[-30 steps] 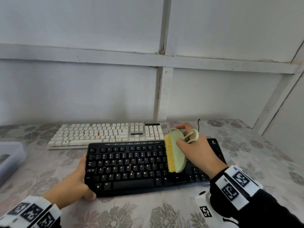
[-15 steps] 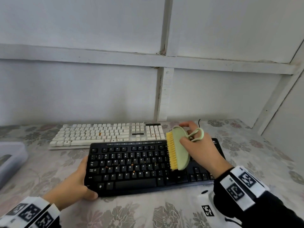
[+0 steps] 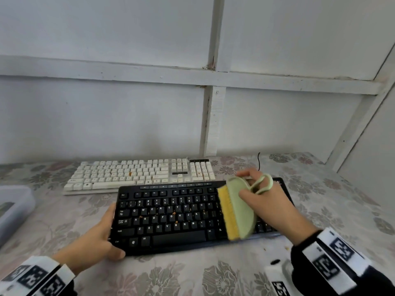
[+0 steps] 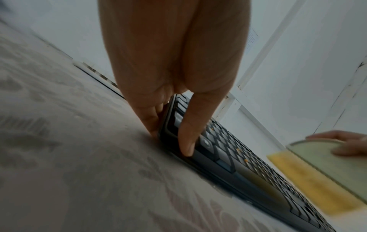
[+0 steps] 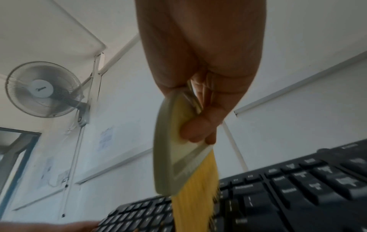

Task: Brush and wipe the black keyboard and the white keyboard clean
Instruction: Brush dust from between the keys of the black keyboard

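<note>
Right hand [image 3: 271, 207] grips one brush [image 3: 238, 210], bristles on the black keyboard [image 3: 171, 214]. Left hand [image 3: 96, 240] clamps that keyboard's end; one white keyboard [image 3: 139, 174] lies beyond.

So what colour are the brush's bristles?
Yellow, on a pale green brush; clearest in the head view.

Table [image 3: 320, 184] under floral cloth. On it: black keyboard [image 3: 171, 218] lower centre, white keyboard [image 3: 139, 174] just behind, translucent bin [image 3: 12, 210] at left edge.
</note>
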{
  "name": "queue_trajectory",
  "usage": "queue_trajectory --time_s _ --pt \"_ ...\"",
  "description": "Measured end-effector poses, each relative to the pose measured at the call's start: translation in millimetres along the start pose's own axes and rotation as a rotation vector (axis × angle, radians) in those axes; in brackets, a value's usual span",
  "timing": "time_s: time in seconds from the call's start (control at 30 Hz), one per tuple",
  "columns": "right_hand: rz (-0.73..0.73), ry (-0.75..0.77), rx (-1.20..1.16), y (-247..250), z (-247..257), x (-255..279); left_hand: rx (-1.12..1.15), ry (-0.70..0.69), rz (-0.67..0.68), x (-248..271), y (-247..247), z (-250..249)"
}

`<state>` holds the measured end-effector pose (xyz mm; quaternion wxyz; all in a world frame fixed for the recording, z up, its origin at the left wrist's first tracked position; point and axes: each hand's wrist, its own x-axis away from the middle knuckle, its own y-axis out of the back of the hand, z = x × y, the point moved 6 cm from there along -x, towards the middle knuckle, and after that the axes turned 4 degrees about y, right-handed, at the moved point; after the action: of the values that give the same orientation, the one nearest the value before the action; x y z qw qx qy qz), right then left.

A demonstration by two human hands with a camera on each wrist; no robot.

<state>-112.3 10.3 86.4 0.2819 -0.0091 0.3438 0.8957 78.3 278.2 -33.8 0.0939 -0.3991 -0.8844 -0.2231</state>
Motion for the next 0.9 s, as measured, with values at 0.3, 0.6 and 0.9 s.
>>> queue_trajectory --time_s 0.3,0.6,0.9 --pt "-0.032 0.006 0.01 -21.1 -1.6 -7.9 -0.056 0.011 -0.053 -1.5 2.4 0.9" --pt "0.022 -0.008 -0.021 -6.5 -1.3 5.9 -0.068 -0.022 -0.043 -0.1 -0.6 -3.3" --pt "0.002 0.025 0.078 -28.7 1.0 2.1 -0.125 0.022 -0.056 -1.3 0.5 -0.4"
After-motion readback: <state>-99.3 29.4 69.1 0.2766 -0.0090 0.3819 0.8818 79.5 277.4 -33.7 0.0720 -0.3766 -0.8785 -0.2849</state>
